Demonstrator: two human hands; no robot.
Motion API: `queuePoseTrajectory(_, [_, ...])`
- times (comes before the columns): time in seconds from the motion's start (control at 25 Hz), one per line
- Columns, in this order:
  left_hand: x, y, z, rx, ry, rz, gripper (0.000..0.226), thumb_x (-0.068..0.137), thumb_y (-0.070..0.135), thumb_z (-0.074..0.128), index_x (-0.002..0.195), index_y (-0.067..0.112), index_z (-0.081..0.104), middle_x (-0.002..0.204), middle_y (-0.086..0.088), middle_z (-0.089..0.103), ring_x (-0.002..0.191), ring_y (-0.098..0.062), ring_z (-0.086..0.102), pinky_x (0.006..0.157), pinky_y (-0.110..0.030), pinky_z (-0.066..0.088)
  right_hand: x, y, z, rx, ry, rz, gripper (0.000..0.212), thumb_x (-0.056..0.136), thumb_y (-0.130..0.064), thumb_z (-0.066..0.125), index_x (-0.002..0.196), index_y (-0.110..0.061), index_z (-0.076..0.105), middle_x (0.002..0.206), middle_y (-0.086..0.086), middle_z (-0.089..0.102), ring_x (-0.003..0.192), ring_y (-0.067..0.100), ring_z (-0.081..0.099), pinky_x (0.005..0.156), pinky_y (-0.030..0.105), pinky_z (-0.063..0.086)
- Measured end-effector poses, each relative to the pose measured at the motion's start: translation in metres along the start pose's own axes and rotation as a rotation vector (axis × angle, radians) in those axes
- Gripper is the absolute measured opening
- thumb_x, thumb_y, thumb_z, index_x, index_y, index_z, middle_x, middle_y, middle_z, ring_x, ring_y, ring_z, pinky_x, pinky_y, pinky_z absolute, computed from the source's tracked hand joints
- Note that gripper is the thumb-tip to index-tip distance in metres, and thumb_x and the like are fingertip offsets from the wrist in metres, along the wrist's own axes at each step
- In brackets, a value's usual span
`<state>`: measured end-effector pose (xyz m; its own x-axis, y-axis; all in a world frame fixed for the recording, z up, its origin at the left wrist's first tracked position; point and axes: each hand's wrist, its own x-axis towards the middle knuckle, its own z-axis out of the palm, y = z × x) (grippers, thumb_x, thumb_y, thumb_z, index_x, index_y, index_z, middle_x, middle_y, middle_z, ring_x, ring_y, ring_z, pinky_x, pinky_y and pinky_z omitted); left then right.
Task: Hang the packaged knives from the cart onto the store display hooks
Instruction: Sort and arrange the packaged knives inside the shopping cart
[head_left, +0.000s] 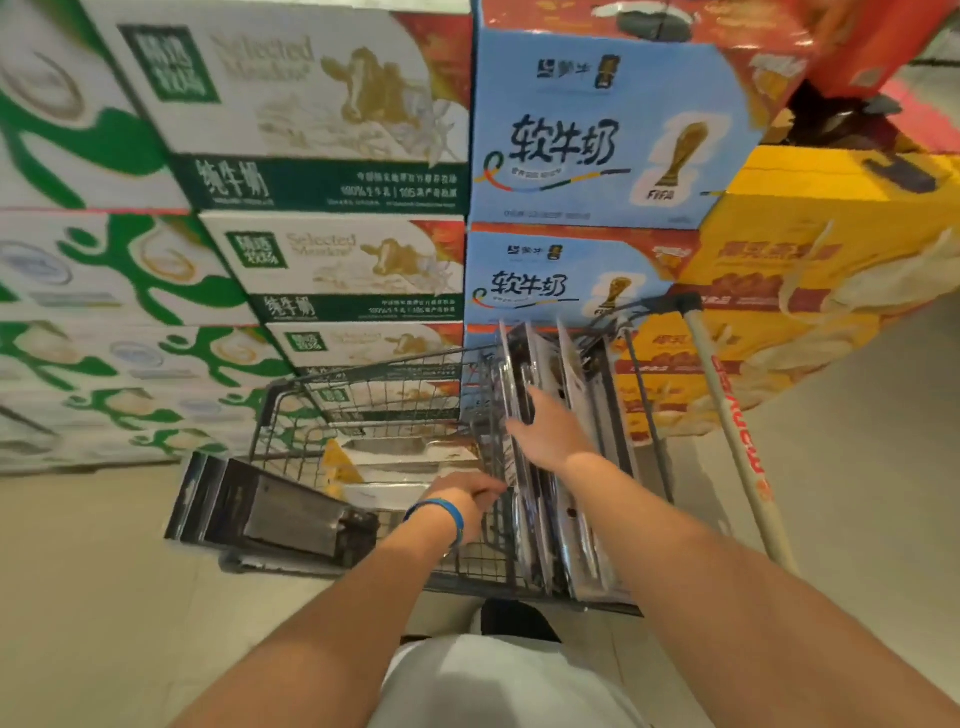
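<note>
The cart (363, 370) holds packaged knives (582, 525) upright along its right edge. The right hand (550, 431) grips one, fingers tucked behind it. The left hand (467, 496) curls its fingers beside them (hold unclear).

A wall of stacked milk cases fills the upper half of the view. At 10 o'clock stand white boxes with green swirls (78, 270). At 12 o'clock are white and dark green boxes with a golden cow (332, 260). At 1 o'clock are light blue boxes with a trophy picture (571, 156). At 2 o'clock are yellow boxes (810, 260), with red boxes (857, 41) above them. The pale floor (104, 597) shows at 8 o'clock.
</note>
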<state>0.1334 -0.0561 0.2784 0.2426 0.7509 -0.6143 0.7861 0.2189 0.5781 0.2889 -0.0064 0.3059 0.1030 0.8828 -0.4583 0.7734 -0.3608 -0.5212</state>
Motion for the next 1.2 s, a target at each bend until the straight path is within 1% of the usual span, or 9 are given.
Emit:
queuePoseTrajectory(0.16, [0.0, -0.002, -0.002, 0.011, -0.004, 0.024, 0.033, 0.103, 0.02, 0.048, 0.131, 0.028, 0.064, 0.135, 0.006, 0.061, 0.111, -0.012, 0.06, 0.08, -0.006, 0.039, 0.018, -0.002, 0.002, -0.102, 0.119, -0.084, 0.056, 0.097, -0.047, 0.063, 0.147, -0.026, 0.052, 0.146, 0.012, 0.042, 0.135, 0.033, 0.042, 0.109, 0.041, 0.04])
queuePoseTrajectory(0.28, [0.005, -0.002, -0.006, 0.114, -0.038, 0.013, 0.035, 0.105, 0.023, 0.044, 0.134, 0.031, 0.061, 0.138, 0.008, 0.059, 0.121, -0.016, 0.057, 0.098, -0.019, 0.04, 0.021, -0.008, 0.006, -0.206, 0.165, -0.147, 0.051, 0.096, -0.044, 0.065, 0.139, -0.017, 0.058, 0.14, 0.011, 0.047, 0.131, 0.031, 0.043, 0.104, 0.04, 0.043])
queuePoseTrajectory(0.36, [0.009, -0.002, -0.007, 0.123, -0.051, 0.006, 0.034, 0.104, 0.023, 0.045, 0.132, 0.032, 0.062, 0.136, 0.009, 0.061, 0.118, -0.016, 0.059, 0.099, -0.024, 0.044, 0.022, -0.013, 0.008, -0.334, 0.175, -0.14, 0.046, 0.098, -0.045, 0.063, 0.132, -0.014, 0.059, 0.138, 0.012, 0.05, 0.129, 0.031, 0.044, 0.099, 0.04, 0.046])
queuePoseTrajectory(0.56, [0.008, -0.004, 0.0, 0.05, 0.019, -0.048, 0.03, 0.103, 0.027, 0.048, 0.123, 0.038, 0.067, 0.119, 0.011, 0.069, 0.091, -0.014, 0.066, 0.083, -0.026, 0.054, 0.031, -0.025, -0.001, -0.403, 0.131, -0.038, 0.034, 0.097, -0.042, 0.066, 0.111, -0.011, 0.067, 0.11, 0.008, 0.067, 0.106, 0.028, 0.061, 0.082, 0.035, 0.055])
queuePoseTrajectory(0.72, [0.006, -0.001, 0.002, 0.091, 0.041, -0.08, 0.03, 0.103, 0.03, 0.045, 0.123, 0.042, 0.066, 0.115, 0.011, 0.071, 0.091, -0.016, 0.069, 0.079, -0.026, 0.055, 0.032, -0.026, -0.005, -0.4, 0.136, -0.023, 0.031, 0.096, -0.044, 0.066, 0.1, -0.013, 0.067, 0.1, 0.006, 0.067, 0.099, 0.026, 0.063, 0.069, 0.032, 0.047])
queuePoseTrajectory(0.92, [0.005, -0.004, 0.001, 0.131, 0.013, -0.075, 0.034, 0.104, 0.031, 0.041, 0.125, 0.046, 0.063, 0.099, 0.011, 0.074, 0.068, -0.012, 0.064, 0.052, -0.016, 0.045, 0.013, 0.002, -0.016, -0.128, 0.309, -0.087, 0.044, 0.095, -0.04, 0.064, 0.064, -0.021, 0.04, 0.081, 0.002, 0.053, 0.09, 0.029, 0.059, 0.061, 0.038, 0.048])
queuePoseTrajectory(1.0, [0.007, 0.001, -0.002, 0.145, -0.018, -0.057, 0.035, 0.105, 0.03, 0.04, 0.128, 0.044, 0.062, 0.114, 0.01, 0.072, 0.076, -0.014, 0.068, 0.059, -0.017, 0.048, -0.002, 0.008, -0.022, -0.114, 0.38, -0.081, 0.039, 0.096, -0.043, 0.06, 0.07, -0.02, 0.042, 0.087, 0.0, 0.047, 0.092, 0.025, 0.053, 0.062, 0.034, 0.039])
queuePoseTrajectory(1.12, [0.0, 0.019, -0.007, 0.139, -0.103, -0.158, 0.035, 0.104, 0.033, 0.041, 0.134, 0.029, 0.059, 0.13, 0.001, 0.064, 0.103, -0.022, 0.067, 0.081, -0.026, 0.05, -0.031, 0.008, -0.02, -0.013, 0.467, -0.076, 0.024, 0.097, -0.043, 0.061, 0.086, -0.022, 0.057, 0.099, -0.003, 0.046, 0.084, 0.018, 0.05, 0.064, 0.029, 0.035])
queuePoseTrajectory(1.2, [-0.016, 0.029, -0.014, 0.192, 0.059, -0.101, 0.031, 0.101, 0.036, 0.044, 0.121, 0.024, 0.065, 0.119, -0.003, 0.069, 0.102, -0.025, 0.066, 0.079, -0.028, 0.049, -0.056, 0.005, -0.011, 0.093, 0.584, -0.15, 0.019, 0.096, -0.037, 0.066, 0.096, -0.018, 0.069, 0.105, -0.001, 0.052, 0.074, 0.014, 0.049, 0.064, 0.026, 0.036])
